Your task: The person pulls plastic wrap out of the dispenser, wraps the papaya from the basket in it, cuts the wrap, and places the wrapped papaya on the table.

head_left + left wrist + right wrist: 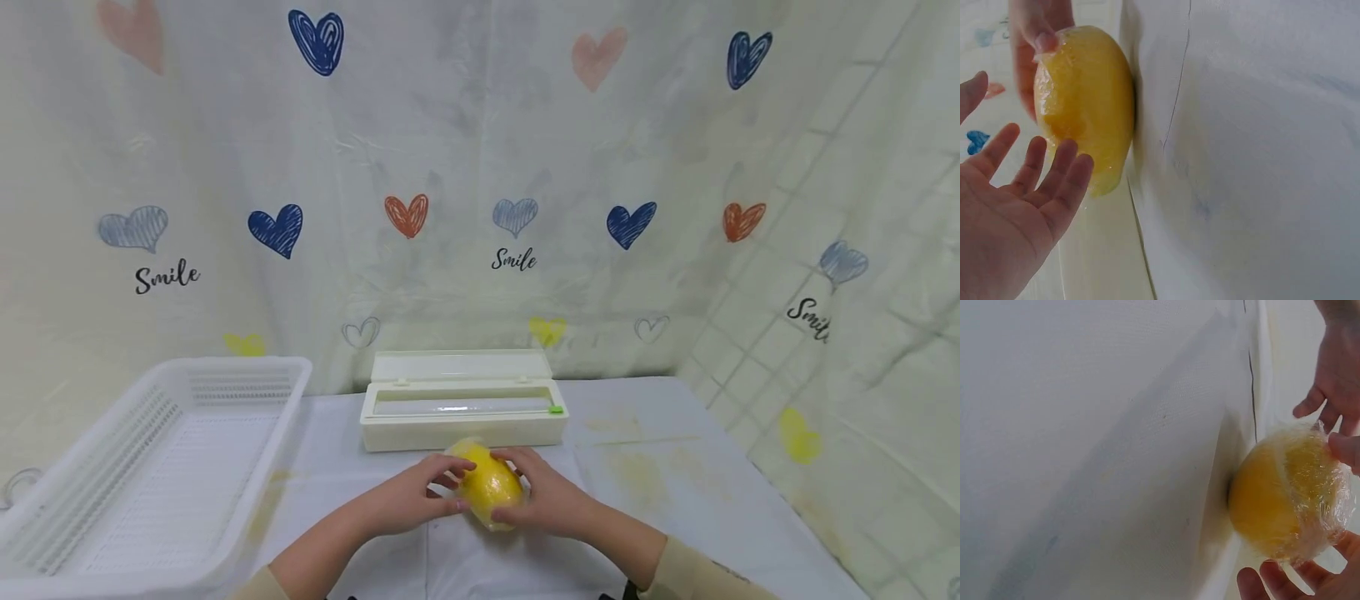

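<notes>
A yellow mango-shaped fruit [495, 485] wrapped in clear, crinkled cling film sits low over the white tablecloth. My right hand [553, 497] grips it from the right, thumb on the near side and fingers round the far side. In the left wrist view the right thumb presses on the film at one end of the fruit [1088, 106]. My left hand [405, 502] is at the fruit's left side, its fingers [1063, 165] spread and loosely extended. Bunched film [1329, 519] gathers on the side toward the right palm.
Behind the fruit stands a white cling film dispenser [462, 432], lid raised, with a roll inside and a green slider [556, 409] at its right end. A white slotted plastic basket [258, 467] stands on the left. A heart-printed curtain [450, 125] hangs behind the table.
</notes>
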The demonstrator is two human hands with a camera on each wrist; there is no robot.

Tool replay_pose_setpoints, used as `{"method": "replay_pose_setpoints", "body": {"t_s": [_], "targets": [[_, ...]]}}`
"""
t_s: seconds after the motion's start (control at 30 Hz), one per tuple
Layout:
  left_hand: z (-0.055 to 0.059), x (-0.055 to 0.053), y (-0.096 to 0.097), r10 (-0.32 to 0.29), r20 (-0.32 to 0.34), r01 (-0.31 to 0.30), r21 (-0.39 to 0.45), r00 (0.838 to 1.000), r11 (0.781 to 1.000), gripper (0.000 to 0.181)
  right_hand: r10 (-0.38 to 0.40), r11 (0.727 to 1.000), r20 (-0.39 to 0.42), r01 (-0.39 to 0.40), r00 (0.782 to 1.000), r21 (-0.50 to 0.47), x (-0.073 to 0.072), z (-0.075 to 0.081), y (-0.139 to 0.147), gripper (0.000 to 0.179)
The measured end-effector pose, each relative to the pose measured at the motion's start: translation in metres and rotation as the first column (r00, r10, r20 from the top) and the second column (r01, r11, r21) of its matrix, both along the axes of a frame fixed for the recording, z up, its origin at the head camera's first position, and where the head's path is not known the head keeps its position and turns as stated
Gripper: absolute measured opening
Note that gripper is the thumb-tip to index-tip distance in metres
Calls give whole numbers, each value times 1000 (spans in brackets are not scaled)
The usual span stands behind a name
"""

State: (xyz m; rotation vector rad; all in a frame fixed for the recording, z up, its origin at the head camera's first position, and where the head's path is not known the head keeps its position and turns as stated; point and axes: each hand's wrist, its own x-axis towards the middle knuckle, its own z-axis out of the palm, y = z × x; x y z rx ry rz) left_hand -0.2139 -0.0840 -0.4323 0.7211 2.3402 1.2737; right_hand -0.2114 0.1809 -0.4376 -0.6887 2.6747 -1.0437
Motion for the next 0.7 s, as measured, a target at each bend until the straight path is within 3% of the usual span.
{"method": "replay_pose_setpoints", "body": {"t_s": [0.13,0.3,0.47,0.6,0.7], "targets": [[4,2,-4,89,-77,-92,-28,993,995,39,-14,1000,7,14,1000,12,-1,3,4,74],[3,1,-11,151,-211,-179,-124,966,976,41,50,998,55,-49,997,-25,-5,2,12,70],[-2,-3,-14,80,-268,-138,-203,960,969,51,171,984,65,-167,983,-56,-11,-5,21,65],[-5,-5,-15,17,-225,-72,-239,974,968,53,238,970,66,-233,969,-74,-16,-6,25,61],[-5,-3,-15,-2,-196,-47,-244,981,969,52,230,970,33,-226,973,-92,-18,-4,28,62]]}}
